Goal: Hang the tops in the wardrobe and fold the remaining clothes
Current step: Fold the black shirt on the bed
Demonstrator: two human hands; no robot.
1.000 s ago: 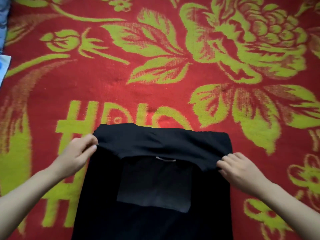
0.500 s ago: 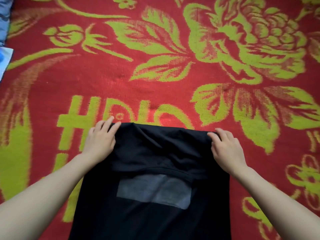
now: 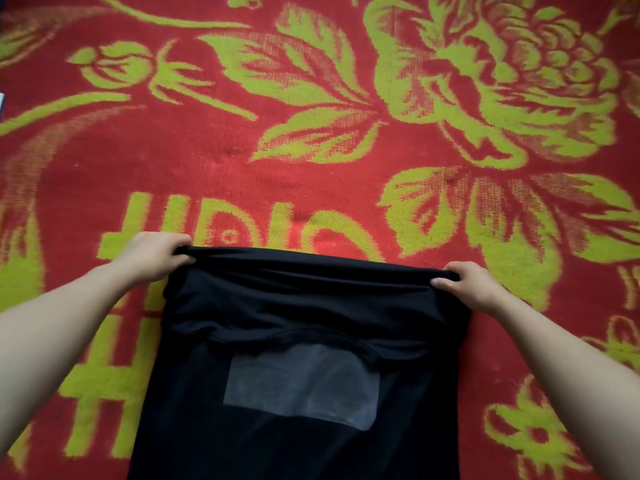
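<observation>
A black garment (image 3: 304,403) with a grey rectangular patch (image 3: 301,384) lies lengthwise on the red and green blanket, its near end running out of the bottom of the view. Its far end is folded over into a straight edge. My left hand (image 3: 152,256) grips the left corner of that folded edge, fingers curled round the cloth. My right hand (image 3: 467,284) grips the right corner, thumb on top of the fabric. The edge is stretched taut between the two hands.
The red blanket with large green flowers and lettering (image 3: 311,116) fills the whole view around the garment. A sliver of a pale blue thing (image 3: 1,102) shows at the far left edge.
Both hands went from lying flat on the folded far end to curling round its two corners. The edge now looks pulled straight and slightly raised.
</observation>
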